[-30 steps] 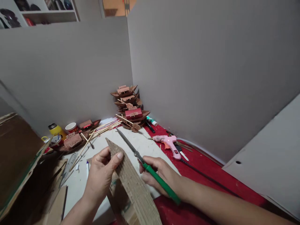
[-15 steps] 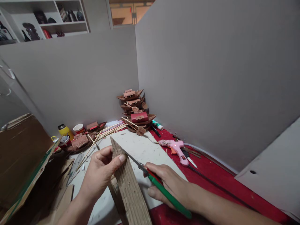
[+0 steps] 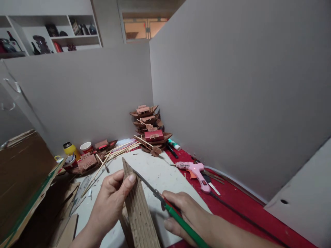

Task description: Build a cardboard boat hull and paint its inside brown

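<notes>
A long strip of corrugated cardboard [image 3: 141,213], pointed at its far end, is pinched between the thumb and fingers of my left hand [image 3: 110,196]. Its near end runs out of the bottom of the view, with another cardboard piece partly hidden beneath it. My right hand [image 3: 190,213] is wrapped round green-handled scissors [image 3: 181,220]. The scissor blades lie along the right edge of the strip, close to my left thumb. Whether the blades are parted is hard to make out.
Several cardboard model boats [image 3: 152,136] are stacked in the corner. A pink glue gun [image 3: 195,170] lies on the red cloth [image 3: 232,203] at right. Thin wooden sticks [image 3: 121,150], a yellow bottle [image 3: 70,149] and a paper cup [image 3: 86,147] stand behind. A large cardboard box [image 3: 23,182] is at left.
The whole scene sits slightly lower as the camera tilts up. Both hands keep their hold, and the scissors remain at the strip's right edge near the tip.
</notes>
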### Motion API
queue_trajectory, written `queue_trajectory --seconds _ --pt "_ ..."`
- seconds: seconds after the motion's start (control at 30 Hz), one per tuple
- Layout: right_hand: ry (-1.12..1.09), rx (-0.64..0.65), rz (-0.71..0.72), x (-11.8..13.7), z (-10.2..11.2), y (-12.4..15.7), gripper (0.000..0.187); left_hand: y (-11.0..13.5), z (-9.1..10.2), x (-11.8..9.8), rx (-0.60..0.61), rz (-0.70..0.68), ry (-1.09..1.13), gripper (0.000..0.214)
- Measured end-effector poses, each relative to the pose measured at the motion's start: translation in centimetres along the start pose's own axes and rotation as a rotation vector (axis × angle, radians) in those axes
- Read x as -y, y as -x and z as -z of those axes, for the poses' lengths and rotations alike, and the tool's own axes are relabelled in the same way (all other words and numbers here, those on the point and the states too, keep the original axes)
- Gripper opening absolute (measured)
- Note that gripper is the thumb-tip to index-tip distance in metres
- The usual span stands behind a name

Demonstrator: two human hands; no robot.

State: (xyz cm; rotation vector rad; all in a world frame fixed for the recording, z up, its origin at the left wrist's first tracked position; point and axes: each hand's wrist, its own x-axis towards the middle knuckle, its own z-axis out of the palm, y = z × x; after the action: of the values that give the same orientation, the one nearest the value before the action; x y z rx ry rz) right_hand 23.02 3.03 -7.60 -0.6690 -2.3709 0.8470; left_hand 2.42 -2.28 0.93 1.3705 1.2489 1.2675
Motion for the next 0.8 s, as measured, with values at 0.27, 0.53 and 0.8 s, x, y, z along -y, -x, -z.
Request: queue_trajectory --seconds 0.27,0.53,0.8 --pt "-0.047 0.019 -0.022 0.3 -0.1 0.0 0.043 0.3 -0.5 -0.1 0.035 -0.002 -0.03 0.027" --pt "-0.122 0.032 -0.047 -0.2 -0.8 0.0 0.044 0.3 -0.7 0.3 -0.173 -0.074 -0.055 0.028" --pt "-0.102 -0.033 -0.061 1.0 -0.5 0.8 0.036 0.5 -1.5 1.1 -0.23 -0.147 -0.111 0.031"
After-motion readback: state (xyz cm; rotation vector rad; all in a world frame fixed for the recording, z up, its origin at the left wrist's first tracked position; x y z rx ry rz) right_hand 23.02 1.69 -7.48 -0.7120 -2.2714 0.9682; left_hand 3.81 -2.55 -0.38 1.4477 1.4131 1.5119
